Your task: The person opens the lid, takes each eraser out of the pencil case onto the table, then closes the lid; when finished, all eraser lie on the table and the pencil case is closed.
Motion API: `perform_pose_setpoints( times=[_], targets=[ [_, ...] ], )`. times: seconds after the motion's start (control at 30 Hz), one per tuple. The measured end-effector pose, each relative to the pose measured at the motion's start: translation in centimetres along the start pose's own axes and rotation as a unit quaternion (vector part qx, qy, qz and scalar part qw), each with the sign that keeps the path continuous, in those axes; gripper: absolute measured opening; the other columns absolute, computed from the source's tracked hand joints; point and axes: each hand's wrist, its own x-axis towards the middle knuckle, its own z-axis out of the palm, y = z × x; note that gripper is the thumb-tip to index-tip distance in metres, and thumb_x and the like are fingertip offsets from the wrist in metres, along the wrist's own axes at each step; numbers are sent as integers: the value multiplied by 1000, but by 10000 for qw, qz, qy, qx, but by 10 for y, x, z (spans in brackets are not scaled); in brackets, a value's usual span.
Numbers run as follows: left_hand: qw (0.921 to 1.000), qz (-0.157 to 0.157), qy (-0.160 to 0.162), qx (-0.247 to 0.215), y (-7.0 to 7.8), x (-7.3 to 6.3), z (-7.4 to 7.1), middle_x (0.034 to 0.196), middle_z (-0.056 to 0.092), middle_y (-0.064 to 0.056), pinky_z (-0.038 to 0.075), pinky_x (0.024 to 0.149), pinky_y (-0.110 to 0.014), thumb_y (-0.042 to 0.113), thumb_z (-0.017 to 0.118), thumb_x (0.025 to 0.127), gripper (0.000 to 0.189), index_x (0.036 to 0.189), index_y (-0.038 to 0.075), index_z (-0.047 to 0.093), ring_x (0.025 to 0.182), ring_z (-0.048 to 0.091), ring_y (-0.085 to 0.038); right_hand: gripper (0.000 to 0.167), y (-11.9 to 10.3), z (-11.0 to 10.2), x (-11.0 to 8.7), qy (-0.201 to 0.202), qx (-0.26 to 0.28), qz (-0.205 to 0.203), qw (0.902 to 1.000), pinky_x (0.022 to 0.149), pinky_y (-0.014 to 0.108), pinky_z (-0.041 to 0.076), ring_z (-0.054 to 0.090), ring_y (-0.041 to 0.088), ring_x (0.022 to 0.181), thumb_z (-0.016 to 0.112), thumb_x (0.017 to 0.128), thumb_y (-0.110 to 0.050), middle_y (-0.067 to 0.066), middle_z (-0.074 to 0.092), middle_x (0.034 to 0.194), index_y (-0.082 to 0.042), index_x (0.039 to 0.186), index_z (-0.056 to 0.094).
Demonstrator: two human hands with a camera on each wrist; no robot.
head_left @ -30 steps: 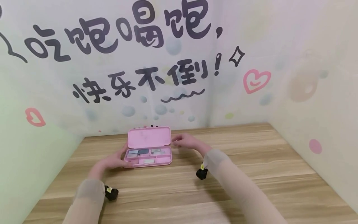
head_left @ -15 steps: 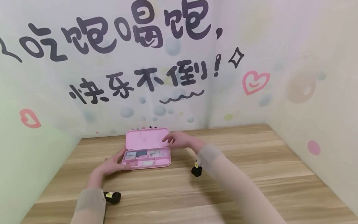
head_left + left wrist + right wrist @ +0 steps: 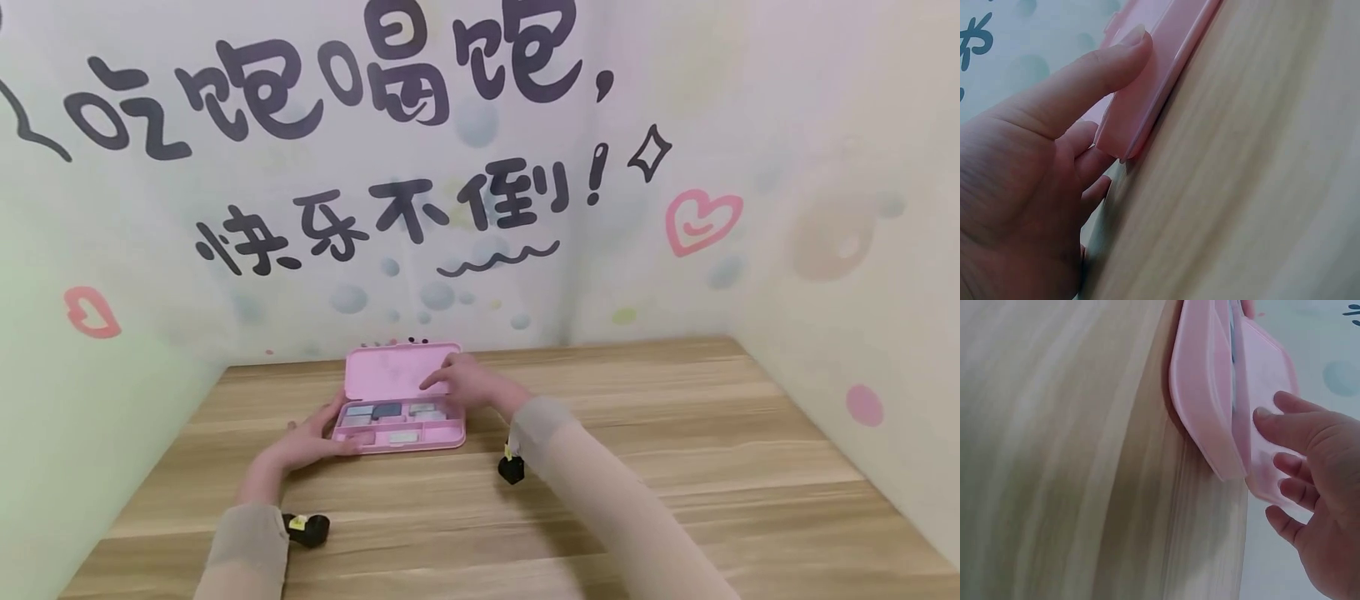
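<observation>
A pink hinged case lies on the table with its lid raised at the back. Divided compartments inside hold several small blocks, among them a dark blue-grey block and a whitish block in the front row. My left hand grips the left end; in the left wrist view its thumb lies on the pink wall and its fingers sit around the corner. Over the right end hovers my right hand, its fingers loosely bent in front of the lid, with nothing between thumb and fingers in the right wrist view.
The case sits toward the back of a wood-grain table. A printed backdrop with large black characters rises directly behind it, and walls flank both sides. A small black device hangs under the right wrist.
My right hand has moved left, from beside the case's right end to over its right compartments. The left hand keeps its place at the left end.
</observation>
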Motion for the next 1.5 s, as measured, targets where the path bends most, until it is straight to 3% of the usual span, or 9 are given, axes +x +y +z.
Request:
perform_pose_setpoints(
  times=[0.17, 0.43, 0.63, 0.87, 1.07, 1.5],
  targets=[
    [9999, 104, 30, 21, -1, -1, 0, 157, 12, -28, -10, 105, -70, 51, 72, 81, 107, 157, 12, 7, 142, 5, -49, 34, -1, 7, 6, -60, -438, 72, 9990, 82, 27, 40, 41, 15, 96, 65, 92, -17, -1, 48, 104, -37, 119, 69],
    [10000, -26, 71, 33, -2, 0, 1, 158, 12, -26, -10, 106, -68, 53, 72, 80, 108, 157, 15, 7, 143, 4, -47, 38, -1, 10, 11, -200, -455, 99, 9987, 82, 27, 41, 40, 15, 97, 64, 94, -19, 0, 45, 110, -45, 122, 65],
    [10000, -13, 50, -6, -2, 1, 0, 158, 10, -25, -12, 106, -68, 52, 72, 80, 108, 157, 15, 7, 143, 3, -47, 36, -5, 7, 11, -157, -700, 32, 9974, 97, 44, 28, 36, 16, 106, 62, 95, -26, -4, 44, 112, -52, 120, 63],
    [10000, -4, 32, -66, -2, 0, 0, 158, 10, -25, -13, 105, -69, 51, 72, 80, 107, 157, 15, 7, 143, 3, -47, 36, -8, 6, 13, -148, -1240, -152, 9921, 92, 45, 26, 36, 16, 105, 57, 98, -33, -4, 44, 116, -59, 123, 57],
    [9999, -73, 38, -125, -1, 1, 1, 159, 10, -23, -13, 105, -68, 52, 72, 80, 107, 157, 16, 7, 144, 2, -46, 46, -7, 10, 15, -198, -1478, -277, 9884, 102, 51, 23, 34, 15, 102, 58, 97, -24, -6, 44, 113, -60, 124, 55],
    [9999, -138, 42, -75, 1, 0, 1, 159, 9, -23, -14, 105, -67, 54, 72, 79, 109, 157, 17, 6, 144, 0, -46, 45, -8, 14, 19, -169, -1581, -599, 9855, 105, 55, 22, 36, 16, 103, 58, 97, -21, -4, 44, 110, -59, 121, 59]
  ],
)
